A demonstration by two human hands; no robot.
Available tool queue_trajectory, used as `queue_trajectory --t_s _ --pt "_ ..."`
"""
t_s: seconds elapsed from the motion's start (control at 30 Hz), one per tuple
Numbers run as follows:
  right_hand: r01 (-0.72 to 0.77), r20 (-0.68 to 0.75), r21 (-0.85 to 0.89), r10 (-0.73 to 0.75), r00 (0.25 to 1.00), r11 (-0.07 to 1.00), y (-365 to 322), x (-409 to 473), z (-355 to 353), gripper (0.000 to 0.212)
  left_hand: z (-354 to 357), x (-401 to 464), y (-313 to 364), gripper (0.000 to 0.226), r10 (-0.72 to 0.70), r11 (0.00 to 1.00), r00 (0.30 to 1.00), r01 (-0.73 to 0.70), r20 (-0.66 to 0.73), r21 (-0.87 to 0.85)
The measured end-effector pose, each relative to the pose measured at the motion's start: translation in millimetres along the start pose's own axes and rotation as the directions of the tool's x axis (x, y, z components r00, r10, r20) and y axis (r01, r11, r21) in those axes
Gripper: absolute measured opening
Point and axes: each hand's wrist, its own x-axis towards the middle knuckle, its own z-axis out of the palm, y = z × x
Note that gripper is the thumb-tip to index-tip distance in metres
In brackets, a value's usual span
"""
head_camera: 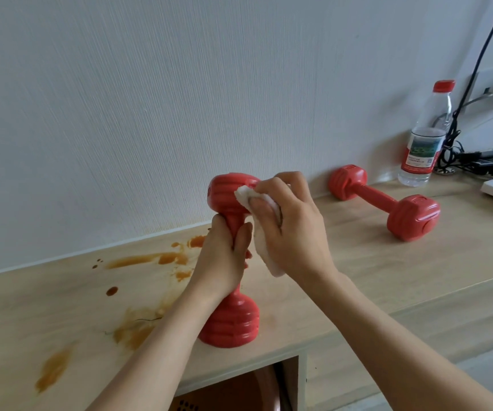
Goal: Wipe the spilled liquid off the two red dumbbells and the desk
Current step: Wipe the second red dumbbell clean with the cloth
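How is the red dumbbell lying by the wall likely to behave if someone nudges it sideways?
The lying dumbbell would probably rock rather than roll far, since its heads look faceted. It looks like moulded plastic, so it may be light for its size. On the smooth desk it could slide.

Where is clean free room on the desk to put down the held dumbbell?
Bare wood lies between the held dumbbell and the second dumbbell, toward the front edge. Left is covered by the spill; the far right is crowded by the bottle and cables.
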Motion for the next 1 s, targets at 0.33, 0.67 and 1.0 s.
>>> queue_trajectory --t_s 0.33,0.67,1.0 --pt "0.073 -0.031 -0.082 -0.076 0.997 0.994 -6 2 4 0.016 1 2 1 0.015 -0.017 0.999 1.0 0.017 -0.011 0.027" --pt "-0.021 0.015 0.072 0.02 1.0 0.997 2 -1 10 0.009 -3 3 -1 0.013 -0.003 1.0 1.0 0.003 0.0 -0.024" --pt "-0.328 0.222 0.39 0.258 0.94 0.86 25 17 8 0.023 -6 -2 1 0.015 0.105 0.978 0.976 -0.066 0.189 -0.199"
